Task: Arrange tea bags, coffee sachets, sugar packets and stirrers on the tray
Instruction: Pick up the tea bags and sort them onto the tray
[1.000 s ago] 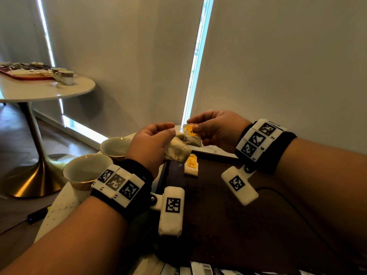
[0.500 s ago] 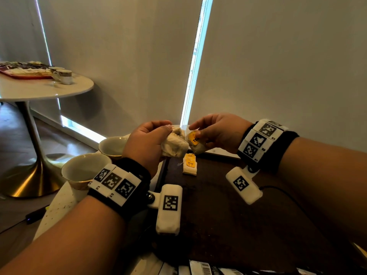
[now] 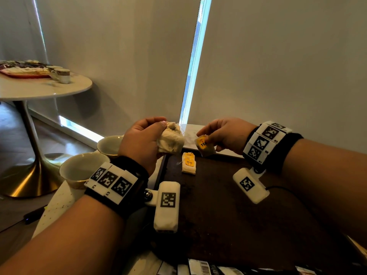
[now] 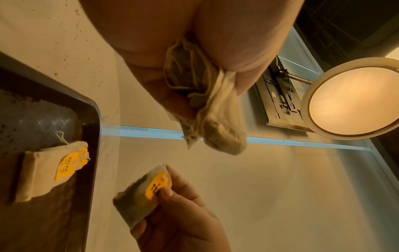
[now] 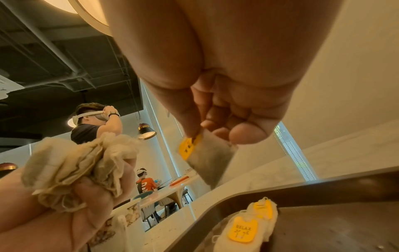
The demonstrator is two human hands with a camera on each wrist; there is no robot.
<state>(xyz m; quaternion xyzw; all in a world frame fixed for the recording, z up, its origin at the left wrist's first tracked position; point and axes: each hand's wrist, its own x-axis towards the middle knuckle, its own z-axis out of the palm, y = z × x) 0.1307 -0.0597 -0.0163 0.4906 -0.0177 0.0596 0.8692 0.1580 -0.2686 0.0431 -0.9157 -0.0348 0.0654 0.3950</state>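
Note:
My left hand [image 3: 145,139] grips a crumpled bunch of cream tea bags [image 3: 171,140] above the far left corner of the dark tray [image 3: 228,205]. The bunch [image 4: 207,110] shows close up in the left wrist view, and the same bunch [image 5: 75,172] in the right wrist view. My right hand [image 3: 222,133] pinches a single tea bag [image 3: 204,147] by its yellow tag, a little to the right and apart from the bunch. That single tea bag [image 5: 207,160] hangs from thumb and forefinger. Another tea bag with a yellow tag [image 3: 188,162] lies flat on the tray near its far edge.
Two empty cups [image 3: 83,169] stand on the white table left of the tray. Packets with barcodes [image 3: 200,267] lie along the tray's near edge. A second round table [image 3: 45,88] with a filled tray and cups stands at the far left. Blinds close off the back.
My right hand has drawn the single tea bag away from the bunch, to the right. Both hands have sunk slightly toward the tray.

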